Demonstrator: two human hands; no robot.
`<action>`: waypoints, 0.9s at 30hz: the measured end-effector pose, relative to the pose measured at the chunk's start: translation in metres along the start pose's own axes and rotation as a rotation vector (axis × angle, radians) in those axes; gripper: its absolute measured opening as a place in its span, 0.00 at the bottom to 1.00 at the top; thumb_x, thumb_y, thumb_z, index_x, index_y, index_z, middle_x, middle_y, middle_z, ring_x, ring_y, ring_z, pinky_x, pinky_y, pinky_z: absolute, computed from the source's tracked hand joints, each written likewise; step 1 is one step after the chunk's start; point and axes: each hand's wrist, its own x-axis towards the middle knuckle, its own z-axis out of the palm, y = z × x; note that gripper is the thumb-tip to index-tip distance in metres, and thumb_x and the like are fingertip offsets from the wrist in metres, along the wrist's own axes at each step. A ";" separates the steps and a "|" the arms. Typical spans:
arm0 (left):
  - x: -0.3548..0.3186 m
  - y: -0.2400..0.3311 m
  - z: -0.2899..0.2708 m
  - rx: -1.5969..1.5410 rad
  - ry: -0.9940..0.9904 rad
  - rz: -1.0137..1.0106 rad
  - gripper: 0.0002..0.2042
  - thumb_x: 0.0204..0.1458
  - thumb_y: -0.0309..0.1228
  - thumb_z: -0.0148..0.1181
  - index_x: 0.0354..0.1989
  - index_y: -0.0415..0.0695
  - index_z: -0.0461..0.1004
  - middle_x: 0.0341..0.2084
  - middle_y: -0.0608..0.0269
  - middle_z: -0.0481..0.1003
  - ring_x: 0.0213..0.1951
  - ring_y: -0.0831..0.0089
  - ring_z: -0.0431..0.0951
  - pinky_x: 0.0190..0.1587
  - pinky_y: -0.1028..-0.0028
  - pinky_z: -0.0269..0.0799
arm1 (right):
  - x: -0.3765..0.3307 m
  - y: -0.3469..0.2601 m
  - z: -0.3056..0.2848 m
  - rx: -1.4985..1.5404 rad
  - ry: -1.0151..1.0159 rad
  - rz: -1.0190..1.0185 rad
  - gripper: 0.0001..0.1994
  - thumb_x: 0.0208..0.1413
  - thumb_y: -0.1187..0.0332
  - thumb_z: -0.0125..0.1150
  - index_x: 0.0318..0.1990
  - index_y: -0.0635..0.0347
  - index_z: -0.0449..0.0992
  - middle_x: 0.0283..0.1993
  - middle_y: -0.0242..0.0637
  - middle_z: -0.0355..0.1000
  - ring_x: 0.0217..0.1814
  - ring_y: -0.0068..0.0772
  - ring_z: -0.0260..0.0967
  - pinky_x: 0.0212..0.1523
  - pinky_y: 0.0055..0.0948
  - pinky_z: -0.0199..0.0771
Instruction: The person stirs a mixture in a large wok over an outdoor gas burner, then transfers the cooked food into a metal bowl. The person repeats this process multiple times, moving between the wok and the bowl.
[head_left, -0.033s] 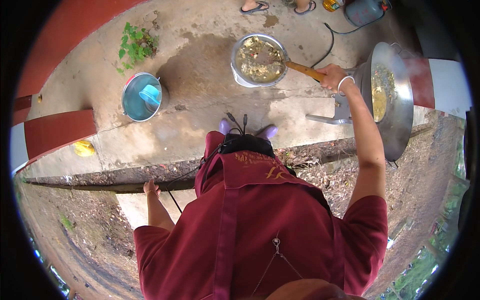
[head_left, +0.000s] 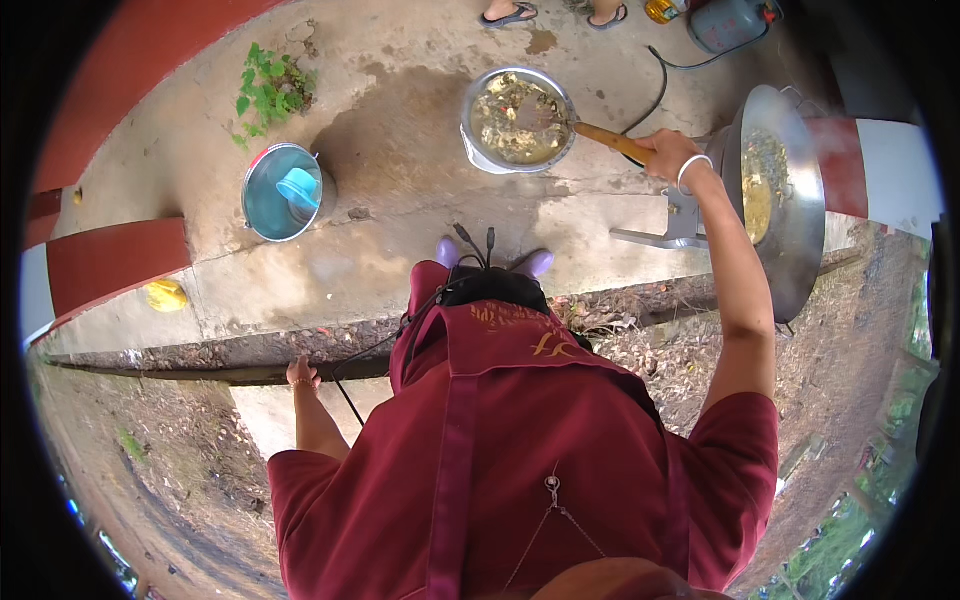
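Nothing differs from the earlier frame: both are taken at the same moment, and every item holds the same position.

The right hand is closed around the wooden handle of a ladle. The ladle's far end lies inside the bowl, a metal vessel holding a yellowish-green mix. The right arm is stretched forward, a white band at the wrist. The left hand hangs low, well behind the bowl, fingers loosely curled; it holds nothing.

A large wok sits just right of the bowl, with yellow food and some steam, on a metal stand. A blue pail with a scoop in it stands well left of the bowl. Beyond the bowl: a grey gas cylinder, its hose running past the bowl's right side, and another person's sandalled feet.

The surface is stained, cracked concrete, wet near the bowl. A green weed grows far left of the bowl. Red walls border the slab. Nearer the person lie a ditch edge and bare earth with leaf litter.
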 end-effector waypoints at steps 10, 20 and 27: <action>-0.006 0.017 0.041 0.128 -0.060 -0.003 0.21 0.44 0.37 0.54 0.47 0.46 0.62 0.38 0.58 0.67 0.31 0.61 0.71 0.29 0.58 0.68 | -0.147 0.084 0.080 1.023 0.058 0.380 0.25 0.36 0.79 0.59 0.49 0.59 0.69 0.19 0.33 0.70 0.10 0.16 0.58 0.09 0.17 0.57; -0.053 0.165 0.198 0.489 -0.206 0.288 0.29 0.44 0.37 0.52 0.56 0.47 0.51 0.43 0.54 0.65 0.39 0.56 0.71 0.29 0.56 0.67 | -0.378 0.133 0.071 1.672 0.523 0.234 0.23 0.42 0.81 0.55 0.49 0.47 0.69 0.25 0.36 0.72 0.11 0.15 0.56 0.10 0.11 0.57; -0.132 0.208 0.309 0.572 -0.301 0.472 0.31 0.44 0.38 0.53 0.58 0.53 0.49 0.39 0.56 0.66 0.31 0.61 0.71 0.21 0.66 0.64 | -0.423 0.214 0.018 1.647 0.562 0.591 0.24 0.45 0.79 0.53 0.53 0.58 0.63 0.21 0.36 0.69 0.09 0.17 0.58 0.06 0.14 0.56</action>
